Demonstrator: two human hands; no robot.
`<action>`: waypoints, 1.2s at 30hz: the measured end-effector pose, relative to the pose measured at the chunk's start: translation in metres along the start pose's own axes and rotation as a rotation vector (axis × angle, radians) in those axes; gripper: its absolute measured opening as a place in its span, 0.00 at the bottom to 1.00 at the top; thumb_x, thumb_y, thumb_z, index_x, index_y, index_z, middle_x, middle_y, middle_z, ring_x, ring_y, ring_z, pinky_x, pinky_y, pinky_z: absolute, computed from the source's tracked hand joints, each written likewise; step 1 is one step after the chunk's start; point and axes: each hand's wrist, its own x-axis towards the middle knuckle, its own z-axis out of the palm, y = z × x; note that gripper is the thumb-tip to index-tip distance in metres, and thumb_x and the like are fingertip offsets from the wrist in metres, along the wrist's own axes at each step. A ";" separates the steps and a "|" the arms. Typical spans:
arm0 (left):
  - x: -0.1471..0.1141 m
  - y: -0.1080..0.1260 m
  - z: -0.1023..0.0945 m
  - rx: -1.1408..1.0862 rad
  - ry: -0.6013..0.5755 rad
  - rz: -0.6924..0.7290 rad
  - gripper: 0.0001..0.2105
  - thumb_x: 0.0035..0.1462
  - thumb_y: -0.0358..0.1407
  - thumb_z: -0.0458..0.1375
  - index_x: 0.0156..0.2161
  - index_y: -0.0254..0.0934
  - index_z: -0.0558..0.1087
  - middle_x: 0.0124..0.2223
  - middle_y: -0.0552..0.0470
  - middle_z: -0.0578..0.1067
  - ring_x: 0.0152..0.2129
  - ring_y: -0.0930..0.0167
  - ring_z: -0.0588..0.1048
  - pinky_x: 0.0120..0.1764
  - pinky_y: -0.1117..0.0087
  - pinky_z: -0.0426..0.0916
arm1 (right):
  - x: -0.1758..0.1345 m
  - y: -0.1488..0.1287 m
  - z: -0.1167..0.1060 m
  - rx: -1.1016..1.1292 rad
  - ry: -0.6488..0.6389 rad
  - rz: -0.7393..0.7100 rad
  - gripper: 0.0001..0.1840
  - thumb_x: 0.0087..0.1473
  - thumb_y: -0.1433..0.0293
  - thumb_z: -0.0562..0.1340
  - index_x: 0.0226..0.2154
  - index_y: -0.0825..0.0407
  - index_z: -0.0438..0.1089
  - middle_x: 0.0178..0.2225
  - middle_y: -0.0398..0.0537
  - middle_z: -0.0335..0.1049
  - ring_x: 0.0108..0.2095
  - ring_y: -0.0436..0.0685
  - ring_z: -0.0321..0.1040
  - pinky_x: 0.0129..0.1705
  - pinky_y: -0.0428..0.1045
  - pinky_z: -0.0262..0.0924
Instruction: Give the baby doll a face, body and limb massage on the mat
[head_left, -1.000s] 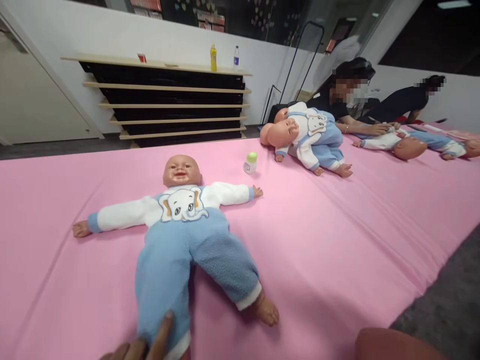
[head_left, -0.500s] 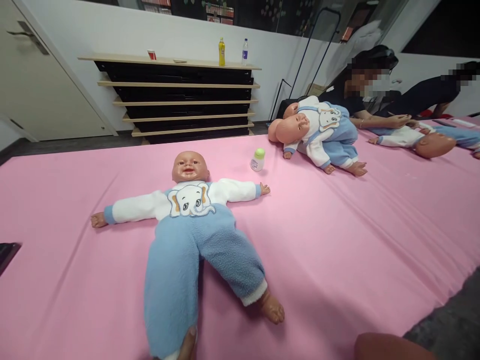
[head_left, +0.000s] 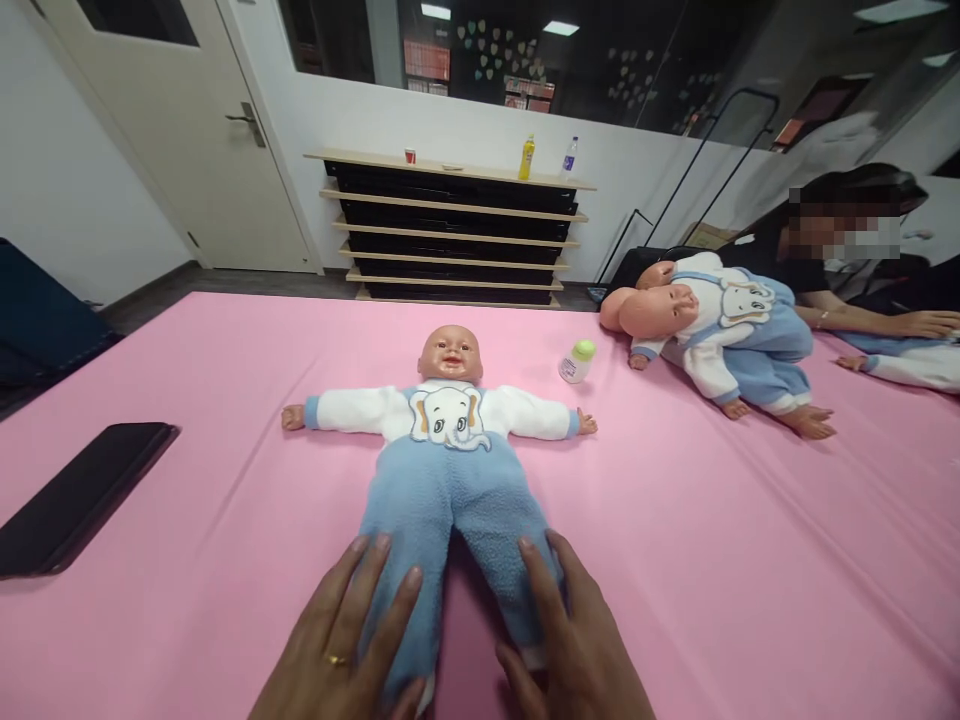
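A baby doll (head_left: 450, 430) lies on its back on the pink-covered table (head_left: 225, 380), arms stretched out to both sides. It wears a white top with an elephant face and light blue fleece trousers. My left hand (head_left: 349, 630), with a ring on one finger, rests with fingers spread on the trouser leg at the left. On the other leg lies my right hand (head_left: 574, 640), its fingers also apart. Both of the doll's feet are mostly hidden by my hands. A small white bottle with a green cap (head_left: 577, 362) stands beyond the doll's hand at the right.
A black phone-like slab (head_left: 82, 500) lies at the left. More dolls (head_left: 720, 330) are piled at the right, near a person in black (head_left: 780, 260) whose hand touches another doll. Behind the table is a stack of boards (head_left: 457, 225) with bottles on top.
Both my hands are now on the doll's legs; before, only a fingertip showed at one leg. The doll's legs lie straighter and closer together. The view has turned left and up.
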 end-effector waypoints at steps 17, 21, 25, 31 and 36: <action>0.016 0.008 0.031 0.073 -0.061 0.109 0.36 0.53 0.41 0.54 0.65 0.29 0.52 0.65 0.34 0.54 0.61 0.47 0.53 0.52 0.51 0.62 | 0.017 -0.018 0.000 -0.082 -0.592 0.245 0.46 0.46 0.68 0.62 0.65 0.56 0.46 0.63 0.73 0.44 0.49 0.77 0.67 0.42 0.63 0.68; 0.027 -0.003 0.015 -0.001 -0.048 0.039 0.35 0.56 0.43 0.53 0.66 0.36 0.50 0.65 0.41 0.56 0.61 0.53 0.56 0.54 0.55 0.63 | 0.024 -0.004 -0.011 -0.141 -0.309 0.054 0.44 0.44 0.54 0.66 0.61 0.49 0.57 0.62 0.67 0.51 0.48 0.78 0.67 0.39 0.67 0.69; 0.058 -0.014 0.004 -0.038 -0.018 -0.074 0.33 0.60 0.42 0.50 0.67 0.36 0.45 0.67 0.42 0.51 0.62 0.57 0.54 0.58 0.53 0.60 | 0.055 -0.002 -0.025 -0.104 -0.047 -0.069 0.32 0.58 0.56 0.56 0.61 0.51 0.55 0.63 0.60 0.51 0.58 0.68 0.59 0.51 0.63 0.65; 0.080 -0.015 0.042 -0.007 -0.082 -0.046 0.32 0.61 0.40 0.49 0.67 0.35 0.44 0.68 0.42 0.48 0.64 0.58 0.49 0.59 0.51 0.57 | 0.090 -0.012 0.007 -0.062 -0.177 -0.236 0.32 0.60 0.69 0.51 0.65 0.57 0.46 0.66 0.58 0.38 0.66 0.67 0.36 0.63 0.67 0.46; 0.067 -0.011 0.071 -0.002 -0.029 -0.045 0.32 0.60 0.36 0.50 0.67 0.35 0.45 0.68 0.44 0.50 0.64 0.58 0.47 0.61 0.51 0.52 | 0.085 -0.011 0.034 0.034 -0.232 -0.179 0.33 0.61 0.69 0.49 0.66 0.54 0.41 0.67 0.53 0.32 0.67 0.63 0.28 0.66 0.65 0.37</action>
